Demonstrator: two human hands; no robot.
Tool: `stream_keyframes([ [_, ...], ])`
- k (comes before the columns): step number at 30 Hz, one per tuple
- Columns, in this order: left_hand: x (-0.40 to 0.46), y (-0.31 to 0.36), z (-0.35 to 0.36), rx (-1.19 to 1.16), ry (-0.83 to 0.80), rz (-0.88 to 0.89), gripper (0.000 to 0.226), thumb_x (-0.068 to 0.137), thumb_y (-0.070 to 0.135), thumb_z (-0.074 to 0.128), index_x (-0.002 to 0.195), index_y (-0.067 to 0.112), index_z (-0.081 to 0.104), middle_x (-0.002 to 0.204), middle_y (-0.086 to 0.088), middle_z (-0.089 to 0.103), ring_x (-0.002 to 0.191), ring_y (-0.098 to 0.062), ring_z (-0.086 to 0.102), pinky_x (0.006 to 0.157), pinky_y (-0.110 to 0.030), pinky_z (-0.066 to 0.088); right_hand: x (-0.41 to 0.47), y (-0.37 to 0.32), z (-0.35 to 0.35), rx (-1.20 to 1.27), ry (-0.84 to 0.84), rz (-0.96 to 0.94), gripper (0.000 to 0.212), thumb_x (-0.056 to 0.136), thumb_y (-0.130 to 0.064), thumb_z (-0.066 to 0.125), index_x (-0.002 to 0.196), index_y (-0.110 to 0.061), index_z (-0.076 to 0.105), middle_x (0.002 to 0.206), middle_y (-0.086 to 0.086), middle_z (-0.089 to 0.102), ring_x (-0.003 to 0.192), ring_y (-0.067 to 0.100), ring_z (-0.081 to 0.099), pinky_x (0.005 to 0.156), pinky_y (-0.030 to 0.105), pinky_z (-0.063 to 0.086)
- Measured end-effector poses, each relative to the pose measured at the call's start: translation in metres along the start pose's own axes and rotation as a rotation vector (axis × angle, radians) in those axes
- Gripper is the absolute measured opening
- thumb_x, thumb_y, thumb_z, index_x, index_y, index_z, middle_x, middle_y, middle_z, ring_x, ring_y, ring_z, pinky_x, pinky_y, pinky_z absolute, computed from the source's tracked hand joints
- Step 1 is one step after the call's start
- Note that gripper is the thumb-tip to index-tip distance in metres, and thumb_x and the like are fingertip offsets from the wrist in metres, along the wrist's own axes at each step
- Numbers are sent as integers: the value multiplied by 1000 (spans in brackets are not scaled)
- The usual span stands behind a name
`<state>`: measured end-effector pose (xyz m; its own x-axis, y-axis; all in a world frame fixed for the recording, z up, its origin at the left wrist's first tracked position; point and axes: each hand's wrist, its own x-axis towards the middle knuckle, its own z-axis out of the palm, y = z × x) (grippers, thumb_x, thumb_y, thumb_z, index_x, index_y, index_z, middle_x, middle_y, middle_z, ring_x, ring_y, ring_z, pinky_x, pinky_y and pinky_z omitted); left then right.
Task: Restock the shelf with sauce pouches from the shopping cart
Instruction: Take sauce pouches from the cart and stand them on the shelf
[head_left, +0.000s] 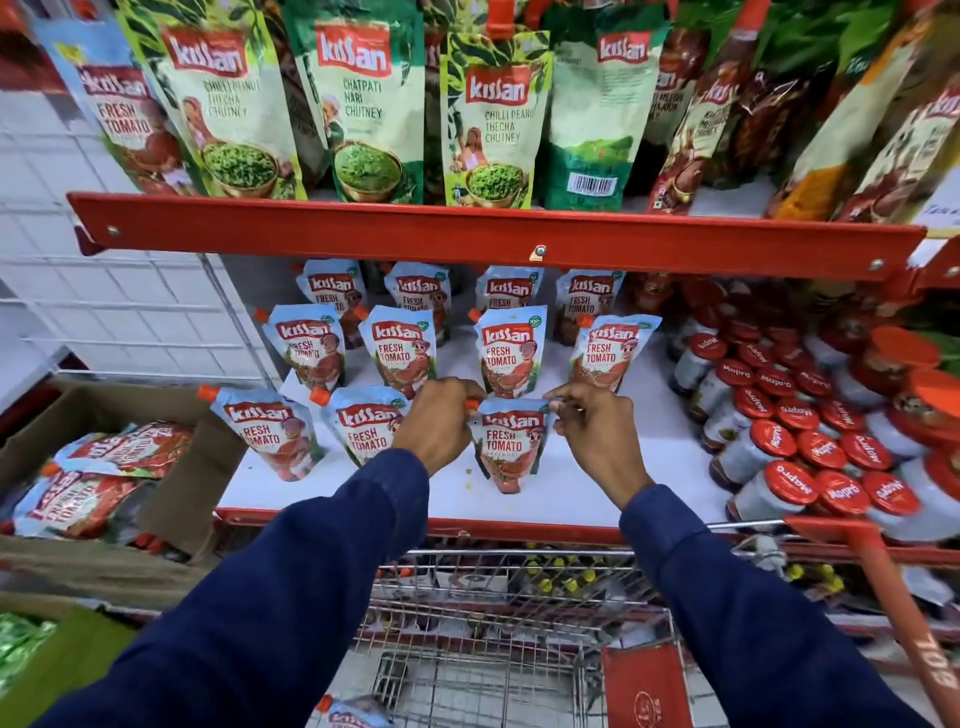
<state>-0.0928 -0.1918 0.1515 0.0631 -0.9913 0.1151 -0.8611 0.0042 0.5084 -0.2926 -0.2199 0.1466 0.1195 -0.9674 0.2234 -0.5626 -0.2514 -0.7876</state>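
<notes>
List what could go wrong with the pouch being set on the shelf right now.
1. The tomato pouch, pinched at its top corners by the left hand and right hand, may tip forward once released; it stands near the shelf's front edge.
2. It stands close beside the neighbouring front-row pouch, so a nudge could topple that one.

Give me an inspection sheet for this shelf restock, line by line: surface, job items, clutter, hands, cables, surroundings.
Surface: white shelf, bare space at front right.
Job's things: tomato sauce pouches standing in rows; front pouch upright, held at its top corners; one pouch left in the shopping cart.
Clutter: small specks on shelf near the front pouch.
Grippers: left hand pinches the spout corner, right hand the other corner.
Cables: nothing seen.
Surroundings: cardboard box of pouches at left, red-lidded jars at right, chutney pouches above.
</notes>
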Motion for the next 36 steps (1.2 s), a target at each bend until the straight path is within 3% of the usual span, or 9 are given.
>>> stream_keyframes([
  [9, 6, -9, 0, -40, -67, -24, 34, 92, 0, 65, 121, 15, 72, 113, -14, 75, 101, -34, 68, 81, -29, 48, 2, 1, -3, -66, -45, -42, 16, 92, -5, 61, 100, -9, 74, 87, 4, 73, 75, 15, 66, 75, 30, 58],
  [14, -4, -3, -5, 29, -66, 25, 48, 92, 13, 69, 139, 13, 59, 132, -14, 66, 118, -34, 63, 97, -39, 52, -1, -3, -4, -84, -64, -22, 24, 91, -5, 61, 113, -10, 69, 102, 7, 73, 90, 20, 68, 74, 8, 51],
  [16, -13, 0, -10, 117, -36, 79, 54, 92, 19, 68, 144, 14, 52, 141, -12, 55, 123, -35, 59, 99, -45, 55, -6, -5, -4, -144, -61, -52, 38, 90, -11, 63, 128, -12, 60, 128, 10, 67, 114, 27, 64, 93, 25, 52],
  [18, -31, 2, -13, 223, 17, 151, 59, 93, 26, 66, 148, 17, 45, 151, -10, 44, 132, -37, 51, 101, -51, 53, -17, -5, -1, -260, -73, -114, 55, 91, -19, 62, 143, -14, 46, 148, 12, 51, 137, 30, 46, 112, 38, 41],
  [20, -55, -3, -12, 318, 31, 213, 67, 96, 37, 60, 155, 24, 32, 164, -10, 28, 147, -38, 32, 114, -55, 39, -34, -4, 5, -419, -82, -178, 66, 92, -28, 57, 152, -17, 30, 161, 12, 32, 150, 31, 25, 122, 46, 26],
  [23, -96, -28, -5, 388, -1, 277, 78, 98, 48, 52, 161, 32, 10, 173, -9, -2, 158, -39, -4, 125, -58, 10, -68, 0, 20, -612, -118, -227, 76, 93, -38, 50, 157, -22, 12, 167, 11, 6, 154, 36, -2, 124, 58, 9],
  [25, -124, -52, 2, 421, -33, 281, 83, 97, 50, 51, 161, 35, 1, 171, -12, -12, 155, -41, -16, 123, -62, 3, -92, 3, 34, -695, -133, -245, 81, 92, -40, 51, 157, -21, 7, 167, 15, 0, 152, 41, -10, 121, 64, 3],
  [29, -167, -99, 12, 435, -154, 187, 87, 97, 56, 43, 158, 38, -16, 169, -11, -23, 152, -41, -27, 122, -70, -1, -134, 7, 70, -750, -137, -274, 87, 89, -47, 51, 158, -22, 4, 166, 18, -1, 151, 44, -14, 118, 70, 3],
  [36, -234, -176, 38, 253, -300, -21, 91, 97, 46, 54, 161, 32, -10, 170, -9, -18, 156, -36, -17, 127, -58, 2, -210, 22, 149, -708, -401, -272, 82, 92, -47, 41, 157, -19, 1, 167, 12, -7, 153, 37, -12, 121, 65, 0],
])
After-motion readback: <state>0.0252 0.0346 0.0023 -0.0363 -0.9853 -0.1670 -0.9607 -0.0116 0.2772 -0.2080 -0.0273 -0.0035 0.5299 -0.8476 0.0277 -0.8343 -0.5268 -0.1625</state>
